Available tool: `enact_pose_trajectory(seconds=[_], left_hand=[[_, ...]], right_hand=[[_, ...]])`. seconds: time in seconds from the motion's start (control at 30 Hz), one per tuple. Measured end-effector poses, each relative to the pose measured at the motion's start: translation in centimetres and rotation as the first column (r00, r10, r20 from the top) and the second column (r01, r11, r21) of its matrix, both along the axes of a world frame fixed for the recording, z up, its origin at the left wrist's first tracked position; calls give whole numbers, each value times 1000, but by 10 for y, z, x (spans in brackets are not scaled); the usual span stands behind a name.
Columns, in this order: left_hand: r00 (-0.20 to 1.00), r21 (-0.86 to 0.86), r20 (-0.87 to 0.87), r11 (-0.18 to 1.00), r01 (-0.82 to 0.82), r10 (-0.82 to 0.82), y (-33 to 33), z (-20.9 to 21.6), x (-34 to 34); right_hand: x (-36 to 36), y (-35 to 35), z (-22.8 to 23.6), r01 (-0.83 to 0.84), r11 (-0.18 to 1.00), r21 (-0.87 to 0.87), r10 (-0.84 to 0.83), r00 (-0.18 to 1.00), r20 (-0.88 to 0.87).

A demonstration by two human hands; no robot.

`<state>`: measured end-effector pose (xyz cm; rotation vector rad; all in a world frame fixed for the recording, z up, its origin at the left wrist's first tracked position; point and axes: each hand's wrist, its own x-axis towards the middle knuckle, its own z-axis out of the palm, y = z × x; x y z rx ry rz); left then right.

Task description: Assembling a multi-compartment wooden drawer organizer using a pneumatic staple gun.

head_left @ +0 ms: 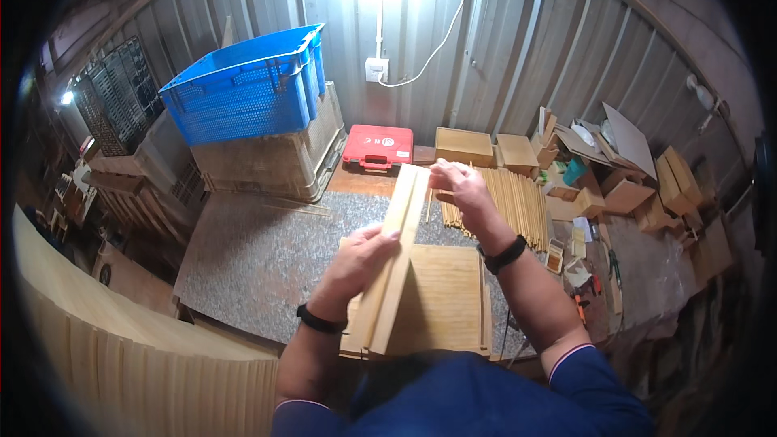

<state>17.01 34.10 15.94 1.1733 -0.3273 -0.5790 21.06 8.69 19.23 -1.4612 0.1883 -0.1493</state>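
Note:
A long pale wooden board [395,263] with a groove along its length is held up on a slant in front of me. My left hand [366,255] wraps around its left side near the middle, thumb on top. At the far end, my right hand [461,188] has its fingers bent against the board's right edge; its fingertips are partly hidden. Beneath the board, a flat wooden panel [443,299] lies on the grey speckled worktable [243,251]. A pile of thin wooden dowels [518,206] lies just right of my right hand.
Behind stand a red plastic case [378,146], wooden boxes [463,146] and a blue perforated crate [243,93] on a grey bin [259,166]. Wood offcuts [627,194] and hand tools [596,285] crowd the right side. Stacked pale boards [146,356] fill the lower left.

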Motion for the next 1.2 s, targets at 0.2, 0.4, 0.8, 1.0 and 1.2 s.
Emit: enact_pose_trajectory(seconds=[0.2, 0.4, 0.8, 1.0, 1.2], left_hand=[[991, 234, 110, 967, -104, 80, 108, 7, 46], [962, 704, 157, 657, -267, 223, 186, -1, 47], [970, 252, -5, 939, -233, 242, 168, -75, 8], [950, 27, -110, 956, -291, 292, 183, -172, -12], [922, 177, -287, 960, -217, 261, 145, -246, -12]], right_hand=[[-75, -90, -135, -1, 1000, -10, -2, 940, -340], [-206, -106, -249, 165, 974, 152, -12, 717, -697], [-184, -77, -350, 114, 993, 24, -82, 829, -553], [-157, -86, -256, 68, 910, 408, 84, 936, -342], [-180, -83, -139, -55, 727, 685, 208, 968, -143]])
